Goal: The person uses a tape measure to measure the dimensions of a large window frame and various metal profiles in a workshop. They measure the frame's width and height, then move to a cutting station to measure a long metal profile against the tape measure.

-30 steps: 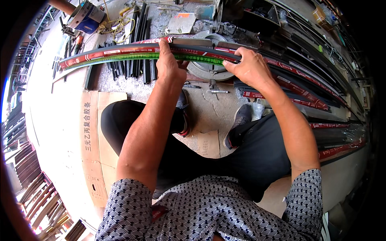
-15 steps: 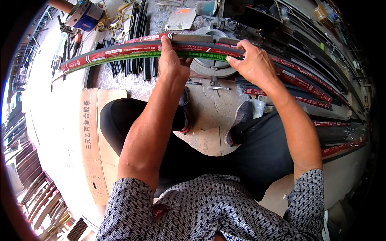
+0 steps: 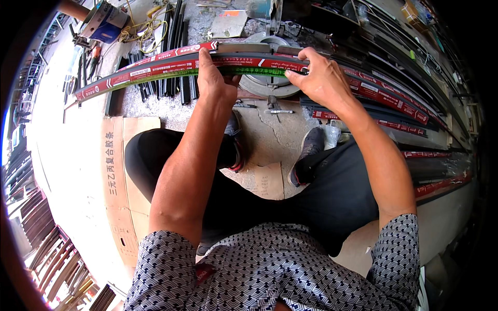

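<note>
A long dark profile bar (image 3: 161,68) with red printed film and a shiny green near edge spans the upper part of the head view, raised above the floor. My left hand (image 3: 217,83) is closed around it near the middle, thumb on top and fingers underneath, partly hidden. At the bar's right end, my right hand (image 3: 328,85) pinches it between thumb and forefinger. Beneath and behind the bar stands a saw with a round grey metal base (image 3: 272,87). A second red-filmed bar (image 3: 176,52) lies just beyond the held one.
Several red-filmed profiles (image 3: 386,99) are stacked at the right. Short black offcuts (image 3: 179,44) lie at the far left, near a bucket (image 3: 106,25) and a yellow cord (image 3: 137,33). Flattened cardboard (image 3: 116,171) lies left of my knee. A marker pen (image 3: 280,111) rests on the floor.
Both hands and the bar have shifted slightly left. The bar's left end has come a little nearer to me. My grip looks the same.
</note>
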The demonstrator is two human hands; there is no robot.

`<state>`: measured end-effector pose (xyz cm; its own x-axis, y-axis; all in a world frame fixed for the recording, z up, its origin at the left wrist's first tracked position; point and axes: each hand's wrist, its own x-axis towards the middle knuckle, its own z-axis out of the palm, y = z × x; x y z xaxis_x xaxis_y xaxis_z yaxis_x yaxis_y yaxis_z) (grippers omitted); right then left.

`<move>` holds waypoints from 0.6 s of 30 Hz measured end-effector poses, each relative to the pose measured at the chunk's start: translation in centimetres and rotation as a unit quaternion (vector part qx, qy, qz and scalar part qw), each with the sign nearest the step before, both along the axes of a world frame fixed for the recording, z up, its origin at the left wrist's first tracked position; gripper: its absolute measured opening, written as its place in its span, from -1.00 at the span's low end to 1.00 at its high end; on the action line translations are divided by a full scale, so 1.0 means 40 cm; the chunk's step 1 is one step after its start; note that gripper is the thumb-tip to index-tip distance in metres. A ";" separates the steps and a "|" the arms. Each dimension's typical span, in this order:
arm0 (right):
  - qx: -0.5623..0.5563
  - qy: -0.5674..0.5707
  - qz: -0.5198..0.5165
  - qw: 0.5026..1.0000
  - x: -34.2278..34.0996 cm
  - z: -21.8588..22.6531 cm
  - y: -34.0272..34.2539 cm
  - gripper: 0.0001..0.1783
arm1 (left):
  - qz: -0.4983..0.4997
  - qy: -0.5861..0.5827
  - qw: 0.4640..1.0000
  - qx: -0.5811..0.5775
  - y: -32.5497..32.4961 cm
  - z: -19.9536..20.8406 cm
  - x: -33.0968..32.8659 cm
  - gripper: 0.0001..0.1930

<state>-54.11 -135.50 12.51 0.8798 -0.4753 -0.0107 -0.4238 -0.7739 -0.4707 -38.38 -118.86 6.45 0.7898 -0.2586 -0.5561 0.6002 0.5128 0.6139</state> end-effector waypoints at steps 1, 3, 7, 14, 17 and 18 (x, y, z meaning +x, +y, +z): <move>-0.002 0.001 0.000 1.000 0.000 -0.002 0.000 -0.40 | -0.002 0.001 1.000 0.002 0.000 -0.001 0.002 -0.52; 0.001 0.001 -0.001 1.000 0.001 -0.002 0.001 -0.39 | -0.010 0.005 1.000 0.011 0.000 0.000 0.002 -0.53; 0.013 0.013 -0.008 1.000 0.001 -0.006 0.001 -0.34 | -0.025 0.009 0.999 0.029 0.001 0.008 -0.001 -0.53; 0.045 0.048 -0.018 0.998 0.003 0.002 -0.002 -0.36 | -0.024 -0.008 0.999 -0.019 -0.003 0.010 -0.004 -0.48; 0.049 0.047 -0.017 0.998 -0.002 0.002 -0.003 -0.37 | -0.019 -0.012 0.999 -0.036 -0.005 0.008 -0.020 -0.45; 0.043 0.044 -0.016 0.998 -0.003 -0.004 -0.004 -0.38 | -0.015 -0.014 0.999 -0.043 -0.006 0.004 -0.028 -0.44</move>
<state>-54.23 -135.68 12.36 0.8577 -0.4974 -0.1299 -0.4908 -0.7169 -0.4951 -39.48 -119.10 6.61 0.7956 -0.3276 -0.5096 0.5996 0.5462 0.5849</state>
